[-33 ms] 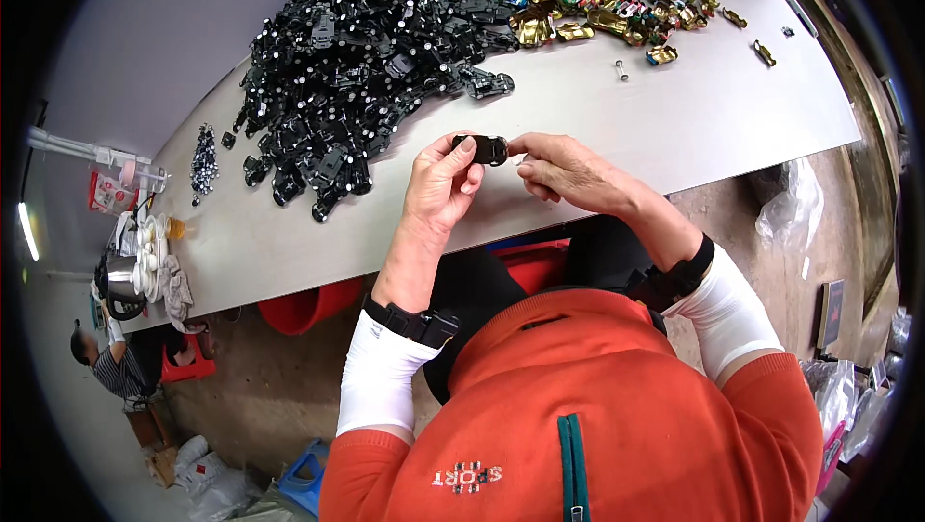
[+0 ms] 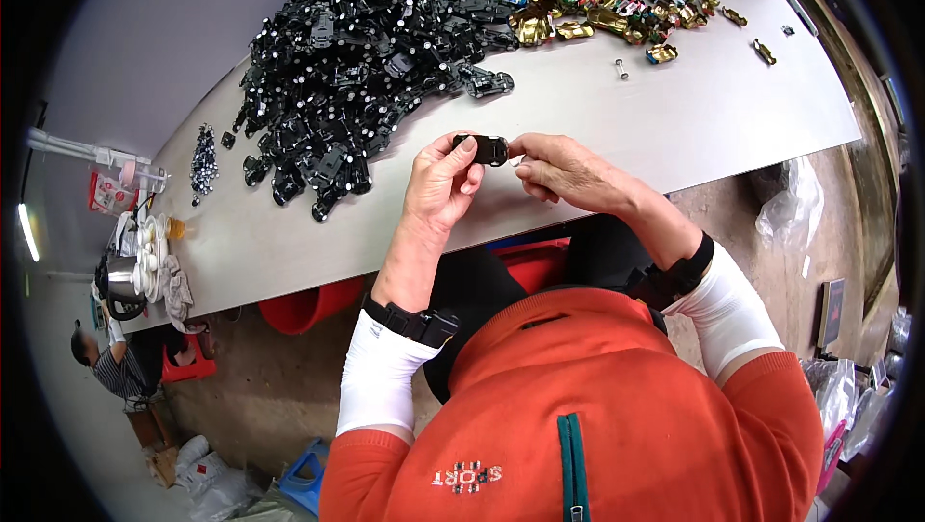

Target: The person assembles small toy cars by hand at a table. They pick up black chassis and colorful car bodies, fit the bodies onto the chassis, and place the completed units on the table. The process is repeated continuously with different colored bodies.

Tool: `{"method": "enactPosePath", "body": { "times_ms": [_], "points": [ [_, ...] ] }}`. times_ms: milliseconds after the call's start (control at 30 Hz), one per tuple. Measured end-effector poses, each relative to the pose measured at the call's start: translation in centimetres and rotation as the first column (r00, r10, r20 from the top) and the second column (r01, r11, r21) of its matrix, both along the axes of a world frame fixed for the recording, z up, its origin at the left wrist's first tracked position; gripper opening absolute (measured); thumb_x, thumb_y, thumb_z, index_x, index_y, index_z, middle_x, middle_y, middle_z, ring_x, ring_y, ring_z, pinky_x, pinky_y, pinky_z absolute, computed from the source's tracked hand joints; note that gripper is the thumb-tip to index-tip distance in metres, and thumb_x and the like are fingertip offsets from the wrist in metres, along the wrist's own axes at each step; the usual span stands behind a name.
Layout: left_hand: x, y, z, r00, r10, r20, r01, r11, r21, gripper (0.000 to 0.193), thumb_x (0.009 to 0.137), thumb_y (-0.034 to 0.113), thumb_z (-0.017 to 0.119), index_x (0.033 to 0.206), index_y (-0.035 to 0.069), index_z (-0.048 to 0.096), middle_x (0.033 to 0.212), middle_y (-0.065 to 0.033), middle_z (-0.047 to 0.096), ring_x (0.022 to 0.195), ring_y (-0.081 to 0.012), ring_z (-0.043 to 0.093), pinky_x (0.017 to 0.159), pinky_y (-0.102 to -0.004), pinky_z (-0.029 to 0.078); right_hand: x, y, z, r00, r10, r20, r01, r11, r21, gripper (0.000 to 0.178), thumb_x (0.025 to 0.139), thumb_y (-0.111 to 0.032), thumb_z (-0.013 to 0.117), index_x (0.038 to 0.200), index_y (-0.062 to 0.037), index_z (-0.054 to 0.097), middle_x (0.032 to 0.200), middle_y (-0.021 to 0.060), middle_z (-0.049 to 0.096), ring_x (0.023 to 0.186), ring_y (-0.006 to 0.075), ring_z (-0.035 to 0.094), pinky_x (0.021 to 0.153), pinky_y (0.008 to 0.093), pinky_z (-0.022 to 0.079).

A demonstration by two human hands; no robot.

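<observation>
My left hand [image 2: 445, 180] grips a black toy car chassis [image 2: 479, 149] between thumb and fingers, above the near part of the table. The thumb presses on its left end. At the chassis's right end, my right hand [image 2: 568, 170] is closed in a pinch, with its index fingertip at the chassis edge. A small pale glint shows by those fingertips, too small to name. Beyond my left hand rises a large heap of black toy car chassis [image 2: 337, 69]. Farther right lies a pile of gold and coloured toy car bodies [image 2: 607, 16].
The pale table [image 2: 289, 257] spans the view. A small wheel axle [image 2: 621, 69] and a cluster of shiny small parts [image 2: 203, 164] lie on it. Cups [image 2: 151, 257] and a metal kettle [image 2: 122, 281] stand at the left end; another person [image 2: 120, 368] sits beyond.
</observation>
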State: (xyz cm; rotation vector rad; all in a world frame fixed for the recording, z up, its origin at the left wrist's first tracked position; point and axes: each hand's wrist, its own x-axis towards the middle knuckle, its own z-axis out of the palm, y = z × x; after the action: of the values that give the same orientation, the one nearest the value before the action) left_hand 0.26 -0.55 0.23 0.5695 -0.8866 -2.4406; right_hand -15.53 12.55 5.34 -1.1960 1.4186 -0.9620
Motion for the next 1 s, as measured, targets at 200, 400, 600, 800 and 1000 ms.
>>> {"method": "enactPosePath", "body": {
  "times_ms": [200, 400, 600, 800, 1000],
  "points": [
    [-0.2, 0.4, -0.1, 0.999, -0.012, 0.049, 0.018, 0.994, -0.108, 0.017, 0.085, 0.010, 0.064, 0.098, 0.000, 0.059, 0.081, -0.0078, 0.061, 0.049, -0.0087, 0.051, 0.037, -0.0164, 0.037, -0.3, -0.2, -0.2, 0.996, 0.003, -0.085, -0.006, 1.000, -0.029, 0.015, 0.091, -0.011, 0.047, 0.093, 0.0021, 0.052, 0.061, 0.0029, 0.052, 0.055, 0.0112, 0.048, 0.051, 0.0277, 0.041],
    [-0.6, 0.9, 0.9, 0.996, 0.047, 0.075, -0.031, 0.978, -0.207, 0.016, 0.084, 0.008, 0.065, 0.095, -0.001, 0.059, 0.075, -0.0060, 0.060, 0.048, -0.0089, 0.052, 0.037, -0.0175, 0.037, -0.5, -0.5, -0.9, 0.980, -0.063, -0.186, 0.037, 0.990, -0.139, 0.012, 0.087, -0.010, 0.052, 0.087, 0.0013, 0.053, 0.060, 0.0057, 0.053, 0.054, 0.0154, 0.049, 0.052, 0.0323, 0.041],
    [-2.0, 3.2, 3.3, 0.951, 0.300, 0.077, -0.239, 0.868, -0.436, 0.011, 0.082, 0.002, 0.065, 0.088, -0.003, 0.058, 0.068, -0.0051, 0.058, 0.047, -0.0093, 0.052, 0.038, -0.0186, 0.037, -0.2, -1.1, -2.0, 0.957, -0.210, -0.198, 0.173, 0.967, -0.188, 0.009, 0.087, -0.009, 0.052, 0.087, 0.0000, 0.054, 0.060, 0.0034, 0.051, 0.054, 0.0120, 0.047, 0.050, 0.0301, 0.039],
    [-2.8, 1.9, 1.2, 0.948, 0.291, 0.127, -0.253, 0.933, -0.256, 0.014, 0.083, 0.011, 0.067, 0.083, 0.002, 0.058, 0.069, -0.0039, 0.058, 0.050, -0.0083, 0.048, 0.044, -0.0211, 0.038, 0.2, 0.0, -2.1, 0.989, -0.062, 0.132, 0.071, 0.996, -0.061, 0.014, 0.087, -0.006, 0.050, 0.100, -0.0005, 0.051, 0.063, -0.0003, 0.049, 0.056, 0.0082, 0.044, 0.051, 0.0253, 0.038],
    [-3.6, 3.2, 1.3, 0.990, 0.131, -0.048, -0.136, 0.982, -0.134, 0.015, 0.090, 0.016, 0.059, 0.096, 0.004, 0.051, 0.087, -0.0066, 0.059, 0.073, -0.0170, 0.059, 0.068, -0.0294, 0.049, 0.9, -0.1, -1.8, 0.998, 0.001, 0.056, 0.001, 0.999, -0.043, 0.012, 0.090, -0.009, 0.046, 0.095, -0.0026, 0.055, 0.065, -0.0005, 0.048, 0.058, 0.0079, 0.045, 0.053, 0.0246, 0.039]
  ]
}}
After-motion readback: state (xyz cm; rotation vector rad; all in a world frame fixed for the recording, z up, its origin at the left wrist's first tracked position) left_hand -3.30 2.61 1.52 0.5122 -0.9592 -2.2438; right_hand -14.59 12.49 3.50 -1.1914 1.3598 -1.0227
